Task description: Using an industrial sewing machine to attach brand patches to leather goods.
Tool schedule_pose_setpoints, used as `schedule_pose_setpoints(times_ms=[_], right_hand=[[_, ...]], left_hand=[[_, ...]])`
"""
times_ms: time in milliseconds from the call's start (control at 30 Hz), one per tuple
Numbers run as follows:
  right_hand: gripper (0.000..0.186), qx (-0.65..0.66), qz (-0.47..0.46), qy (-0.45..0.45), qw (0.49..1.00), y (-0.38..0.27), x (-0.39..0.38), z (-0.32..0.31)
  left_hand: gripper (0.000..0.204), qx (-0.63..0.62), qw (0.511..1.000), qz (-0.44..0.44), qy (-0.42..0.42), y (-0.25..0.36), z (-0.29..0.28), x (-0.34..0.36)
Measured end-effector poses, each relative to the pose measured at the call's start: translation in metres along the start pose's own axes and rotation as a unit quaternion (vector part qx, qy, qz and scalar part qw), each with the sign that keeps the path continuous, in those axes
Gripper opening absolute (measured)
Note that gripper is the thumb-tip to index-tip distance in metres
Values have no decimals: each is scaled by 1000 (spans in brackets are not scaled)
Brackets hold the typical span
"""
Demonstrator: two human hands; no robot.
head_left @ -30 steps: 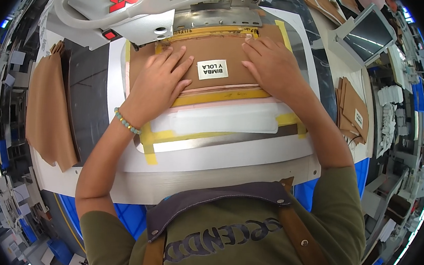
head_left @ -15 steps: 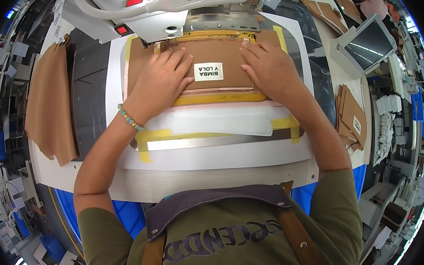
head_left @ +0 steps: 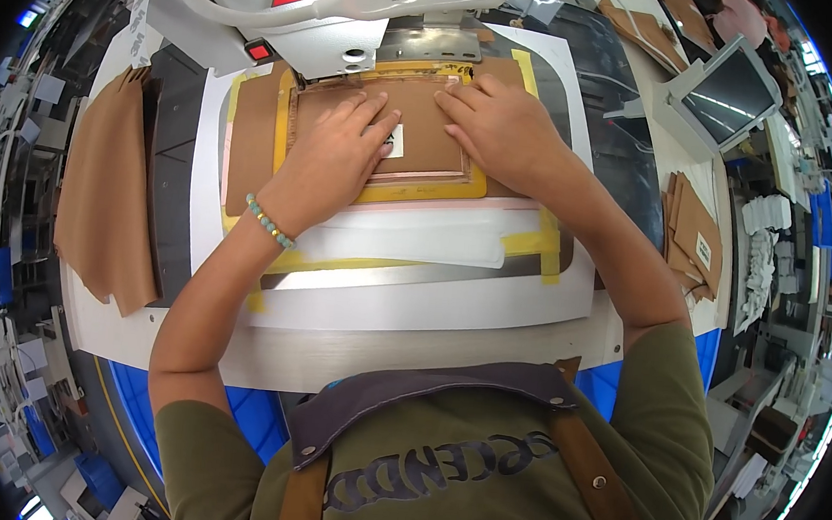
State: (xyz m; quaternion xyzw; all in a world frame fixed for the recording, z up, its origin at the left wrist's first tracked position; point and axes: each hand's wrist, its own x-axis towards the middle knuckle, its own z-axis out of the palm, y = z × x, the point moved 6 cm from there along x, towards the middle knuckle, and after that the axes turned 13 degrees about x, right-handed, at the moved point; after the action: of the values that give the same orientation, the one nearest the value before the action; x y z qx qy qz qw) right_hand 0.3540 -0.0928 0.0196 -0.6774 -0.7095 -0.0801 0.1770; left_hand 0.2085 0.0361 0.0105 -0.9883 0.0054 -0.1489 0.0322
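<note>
My left hand [head_left: 339, 151] rests with fingers spread flat on a brown panel [head_left: 252, 110], partly covering a white label [head_left: 398, 139]. My right hand [head_left: 499, 135] lies open on the panel's right part, fingertips near the far edge. A yellow rectangular frame [head_left: 421, 192] surrounds the panel's middle under both hands. Below it are a white strip [head_left: 408, 232] and yellow tape on a white-bordered board [head_left: 402, 313]. Directly beyond the panel stand a white machine head [head_left: 326, 33] and a metal bracket [head_left: 428, 41]; the frame's far edge lies close to them.
Draped brown material [head_left: 104, 187] lies at the left. At the right are brown pieces [head_left: 691, 238] and a small screen on a stand [head_left: 720, 93]. More brown pieces [head_left: 639, 33] lie at the back right. Racks and equipment line both outer sides.
The board, framed panel and my right hand have shifted left under the machine. My left hand has moved toward the panel's middle, covering more of the label. More of the frame's left side shows.
</note>
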Motion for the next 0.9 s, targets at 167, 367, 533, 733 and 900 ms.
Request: schedule_pose_setpoints(times_ms=[167,367,533,733,900], right_hand=[[36,2,-4,-8,1000,-4,7,9],[37,4,-11,-26,1000,-13,23,21],[37,-2,-19,-24,1000,-25,36,27],[38,15,-28,-7,999,-35,49,36],[40,15,-46,12,999,-43,51,38]], left_hand=[[38,2,1000,-12,-4,-4,-3,-4],[37,-15,1000,-9,3,-6,-2,-8],[38,-34,999,-5,13,-11,-2,-15],[38,-44,999,-16,20,-22,-3,-22],[39,-18,999,-8,26,-27,-5,-26]])
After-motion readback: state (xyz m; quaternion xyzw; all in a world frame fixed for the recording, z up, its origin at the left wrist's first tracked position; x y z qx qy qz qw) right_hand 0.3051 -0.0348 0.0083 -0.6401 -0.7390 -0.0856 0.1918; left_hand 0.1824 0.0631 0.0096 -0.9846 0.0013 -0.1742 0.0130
